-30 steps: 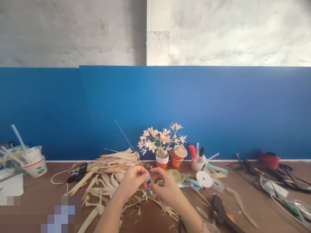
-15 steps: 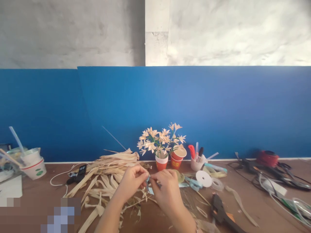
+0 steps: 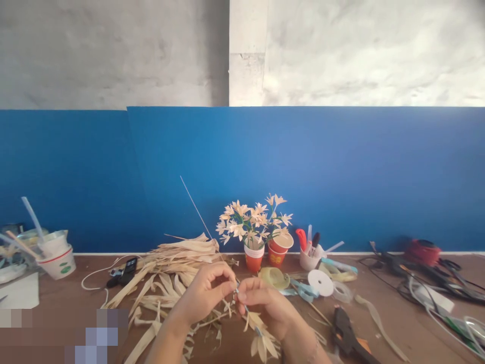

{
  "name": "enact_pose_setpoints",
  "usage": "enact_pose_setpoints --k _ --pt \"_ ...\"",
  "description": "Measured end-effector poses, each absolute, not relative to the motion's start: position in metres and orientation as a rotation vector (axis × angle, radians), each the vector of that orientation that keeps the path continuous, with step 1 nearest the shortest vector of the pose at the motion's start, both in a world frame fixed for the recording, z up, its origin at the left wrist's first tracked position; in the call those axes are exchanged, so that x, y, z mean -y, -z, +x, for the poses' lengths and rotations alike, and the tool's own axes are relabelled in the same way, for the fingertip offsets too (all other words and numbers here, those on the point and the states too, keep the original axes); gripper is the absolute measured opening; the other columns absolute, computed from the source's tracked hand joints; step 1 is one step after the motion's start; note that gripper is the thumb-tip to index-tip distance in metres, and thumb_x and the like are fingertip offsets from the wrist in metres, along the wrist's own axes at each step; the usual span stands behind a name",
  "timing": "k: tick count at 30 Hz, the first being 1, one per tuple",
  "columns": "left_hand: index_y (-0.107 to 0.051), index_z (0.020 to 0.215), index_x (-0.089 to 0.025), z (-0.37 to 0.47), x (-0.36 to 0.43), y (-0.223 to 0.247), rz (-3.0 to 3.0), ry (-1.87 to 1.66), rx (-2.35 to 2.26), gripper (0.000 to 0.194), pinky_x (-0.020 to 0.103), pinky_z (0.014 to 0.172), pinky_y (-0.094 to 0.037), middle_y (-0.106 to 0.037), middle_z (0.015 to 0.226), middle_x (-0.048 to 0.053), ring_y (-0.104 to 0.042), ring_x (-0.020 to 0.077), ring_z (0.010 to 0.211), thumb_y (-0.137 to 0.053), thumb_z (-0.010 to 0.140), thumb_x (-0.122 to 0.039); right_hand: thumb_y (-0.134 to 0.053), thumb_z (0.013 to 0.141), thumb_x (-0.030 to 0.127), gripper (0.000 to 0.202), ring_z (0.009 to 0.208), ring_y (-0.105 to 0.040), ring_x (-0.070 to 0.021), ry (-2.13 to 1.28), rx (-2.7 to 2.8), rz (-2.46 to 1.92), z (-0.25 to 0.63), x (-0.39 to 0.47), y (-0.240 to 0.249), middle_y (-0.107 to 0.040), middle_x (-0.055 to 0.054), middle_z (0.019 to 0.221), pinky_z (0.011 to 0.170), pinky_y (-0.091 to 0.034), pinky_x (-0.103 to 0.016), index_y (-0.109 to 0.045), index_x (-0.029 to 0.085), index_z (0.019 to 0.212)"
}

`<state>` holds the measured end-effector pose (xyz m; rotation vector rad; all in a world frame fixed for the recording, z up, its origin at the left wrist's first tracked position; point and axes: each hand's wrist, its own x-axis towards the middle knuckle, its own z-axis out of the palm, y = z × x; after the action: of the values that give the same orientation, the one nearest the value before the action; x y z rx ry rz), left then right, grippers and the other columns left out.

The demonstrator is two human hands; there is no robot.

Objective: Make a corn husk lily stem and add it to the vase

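Observation:
My left hand (image 3: 206,293) pinches a thin wire stem (image 3: 195,206) that slants up and to the left past my fingers. My right hand (image 3: 267,306) is closed on the same stem just to the right, the fingertips of both hands nearly touching. A bit of light blue shows on the stem between them. From the stem's lower end hangs a pale husk flower (image 3: 262,345), petals pointing down, below my right hand. Behind my hands, several similar flowers (image 3: 255,217) stand in a red-and-white paper cup (image 3: 253,259).
Dry husk strips (image 3: 170,273) are heaped at the left. Rightward lie a yellow tape roll (image 3: 275,277), a white spool (image 3: 320,283), blue ribbon (image 3: 305,291) and a black glue gun (image 3: 346,331). Cables (image 3: 413,288) cross the far right; a blue partition (image 3: 303,167) stands behind.
The flower now shows below my right hand, which has turned so its fingers face left. The wire stem stands more steeply. The view has shifted slightly.

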<state>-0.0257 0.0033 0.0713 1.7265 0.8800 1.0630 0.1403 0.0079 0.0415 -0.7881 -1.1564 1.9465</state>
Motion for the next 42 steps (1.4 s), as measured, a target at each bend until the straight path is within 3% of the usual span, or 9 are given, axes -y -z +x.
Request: enact_pose_setpoints --k 3,7,10,18,23,28,32,37,42 --pt "-0.058 0.066 -0.016 -0.022 -0.006 -0.068 1.767 -1.059 -0.996 0.015 0.02 0.053 -0.036 -0.052 0.06 -0.002 -0.048 0.0102 0.056 -0.057 0.078 -0.024 -0.068 0.062 0.023 0.013 0.056 -0.054 -0.0125 -1.402 1.431 -1.048 0.138 -0.004 -0.048 -0.064 -0.001 0.063 0.056 -0.037 -0.024 -0.062 0.016 0.071" --pt "-0.058 0.068 -0.016 -0.016 -0.011 -0.062 1.7 -1.067 -1.064 0.012 0.02 0.05 -0.036 -0.052 0.061 -0.002 -0.047 0.0096 0.052 -0.057 0.076 -0.024 -0.06 0.071 0.017 0.006 0.069 -0.056 -0.0183 -0.54 1.775 -1.261 0.136 0.003 -0.055 -0.066 -0.003 0.068 0.071 -0.035 -0.031 -0.065 0.018 0.067" --pt "-0.058 0.072 -0.015 -0.016 -0.014 -0.059 1.592 -1.023 -1.036 0.011 0.021 0.05 -0.039 -0.054 0.062 -0.002 -0.05 0.0097 0.05 -0.06 0.073 -0.026 -0.059 0.074 0.017 0.012 0.069 -0.054 -0.0189 -0.281 1.845 -1.305 0.137 0.005 -0.053 -0.067 -0.003 0.066 0.071 -0.033 -0.031 -0.067 0.02 0.066" --pt "-0.052 0.076 -0.018 -0.013 -0.015 -0.055 1.443 -0.97 -1.012 0.025 0.018 0.033 -0.034 -0.053 0.049 -0.005 -0.053 0.0118 0.039 -0.063 0.071 -0.04 -0.059 0.075 0.015 0.013 0.064 -0.052 -0.0174 -0.161 1.823 -1.257 0.139 0.006 -0.051 -0.063 -0.001 0.061 0.069 -0.029 -0.029 -0.067 0.021 0.066" --pt "-0.05 0.073 -0.017 -0.007 -0.014 -0.058 1.37 -1.053 -0.933 0.028 0.018 0.042 -0.043 -0.053 0.049 -0.006 -0.055 0.0094 0.044 -0.066 0.07 -0.04 -0.058 0.075 0.013 0.013 0.059 -0.05 -0.0147 -0.037 1.808 -1.158 0.14 0.006 -0.052 -0.063 0.0 0.059 0.068 -0.027 -0.028 -0.064 0.02 0.066" --pt "-0.05 0.076 -0.018 -0.005 -0.011 -0.058 1.325 -1.025 -1.036 0.029 0.013 0.027 -0.024 -0.051 0.047 -0.007 -0.05 0.0081 0.035 -0.063 0.07 -0.043 -0.057 0.077 0.012 0.015 0.056 -0.049 -0.0132 0.05 1.792 -1.107 0.139 0.004 -0.052 -0.062 0.001 0.057 0.069 -0.026 -0.029 -0.063 0.019 0.065" --pt "-0.05 0.074 -0.019 -0.007 -0.01 -0.057 1.267 -0.967 -1.126 0.027 0.013 0.025 -0.013 -0.043 0.038 -0.011 -0.039 0.0054 0.026 -0.064 0.07 -0.042 -0.056 0.076 0.011 0.015 0.057 -0.051 -0.0136 0.079 1.803 -1.095 0.137 0.003 -0.049 -0.062 0.001 0.057 0.071 -0.026 -0.029 -0.063 0.019 0.065" --pt "-0.051 0.07 -0.017 -0.007 -0.012 -0.06 1.234 -1.052 -1.028 0.027 0.017 0.042 -0.041 -0.057 0.05 -0.005 -0.056 0.009 0.044 -0.069 0.064 -0.036 -0.057 0.076 0.01 0.015 0.058 -0.052 -0.0139 0.079 1.796 -1.087 0.137 0.002 -0.048 -0.063 0.001 0.059 0.072 -0.026 -0.03 -0.063 0.019 0.065" --pt "-0.057 0.068 -0.015 -0.01 -0.015 -0.06 1.342 -1.093 -1.036 0.024 0.021 0.047 -0.044 -0.058 0.051 -0.004 -0.056 0.0104 0.046 -0.072 0.062 -0.033 -0.058 0.075 0.011 0.014 0.058 -0.05 -0.0136 0.034 1.79 -1.082 0.139 0.004 -0.05 -0.063 0.001 0.058 0.07 -0.026 -0.029 -0.063 0.02 0.065"
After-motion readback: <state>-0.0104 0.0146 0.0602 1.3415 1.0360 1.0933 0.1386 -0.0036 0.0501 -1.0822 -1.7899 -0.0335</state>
